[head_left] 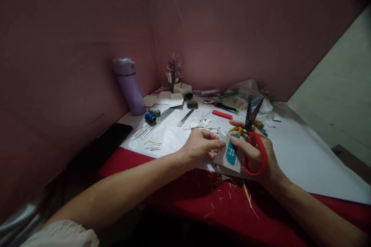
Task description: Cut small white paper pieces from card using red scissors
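My right hand [256,154] grips red-handled scissors [254,139], whose dark blades point up and away, slightly apart. Its fingers also pinch the right edge of a small white card with a teal label [231,155]. My left hand [199,144] pinches the card's left edge, thumb and fingertips closed on it. Both hands hover over the front edge of a white paper sheet [290,154] lying on a red tablecloth [232,204].
A purple bottle [129,85] stands at the back left, with thread spools [150,117], a bundle of thin wires [153,123], cut paper scraps [203,123], a red bar [222,114], green-handled tools [227,106], a plastic bag [249,92] and a small tree ornament [174,71] nearby. A black phone [101,146] lies left.
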Demonstrator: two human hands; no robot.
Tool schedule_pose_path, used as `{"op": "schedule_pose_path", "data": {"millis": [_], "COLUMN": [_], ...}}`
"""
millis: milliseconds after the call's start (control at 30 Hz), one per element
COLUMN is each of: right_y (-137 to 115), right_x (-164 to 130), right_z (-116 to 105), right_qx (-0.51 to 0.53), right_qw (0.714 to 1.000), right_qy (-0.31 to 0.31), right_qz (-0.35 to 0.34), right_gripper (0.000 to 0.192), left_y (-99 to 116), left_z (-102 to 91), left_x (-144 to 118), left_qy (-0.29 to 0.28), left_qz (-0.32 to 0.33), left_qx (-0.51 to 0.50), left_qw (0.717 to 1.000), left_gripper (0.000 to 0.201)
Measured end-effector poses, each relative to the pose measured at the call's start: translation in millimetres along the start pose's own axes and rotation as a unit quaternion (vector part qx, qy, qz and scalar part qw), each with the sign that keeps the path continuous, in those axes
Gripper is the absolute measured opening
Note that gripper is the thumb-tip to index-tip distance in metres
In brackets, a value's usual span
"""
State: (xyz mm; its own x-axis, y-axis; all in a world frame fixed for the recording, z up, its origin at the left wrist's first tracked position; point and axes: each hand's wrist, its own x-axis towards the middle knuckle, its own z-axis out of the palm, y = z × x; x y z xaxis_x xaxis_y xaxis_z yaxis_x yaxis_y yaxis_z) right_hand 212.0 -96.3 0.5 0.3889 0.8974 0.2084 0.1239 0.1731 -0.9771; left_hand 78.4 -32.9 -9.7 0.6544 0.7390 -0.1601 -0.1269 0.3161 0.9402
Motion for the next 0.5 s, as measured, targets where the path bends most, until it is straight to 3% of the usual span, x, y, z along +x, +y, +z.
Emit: {"op": "schedule_pose_path", "data": {"millis": [500], "right_y": [1.2], "right_x": [0.6], "right_z": [-1.4], "right_qx": [-0.033], "right_qw": [0.999], "right_qy": [-0.012], "right_qz": [-0.014], "right_gripper": [0.042], "left_y": [3.0], "left_z": [5.9], "left_x": [-5.3], "left_qy": [0.04], "left_qz": [-0.005], "left_qx": [0.004], "left_qw": [0.999], "left_gripper": [0.021]}}
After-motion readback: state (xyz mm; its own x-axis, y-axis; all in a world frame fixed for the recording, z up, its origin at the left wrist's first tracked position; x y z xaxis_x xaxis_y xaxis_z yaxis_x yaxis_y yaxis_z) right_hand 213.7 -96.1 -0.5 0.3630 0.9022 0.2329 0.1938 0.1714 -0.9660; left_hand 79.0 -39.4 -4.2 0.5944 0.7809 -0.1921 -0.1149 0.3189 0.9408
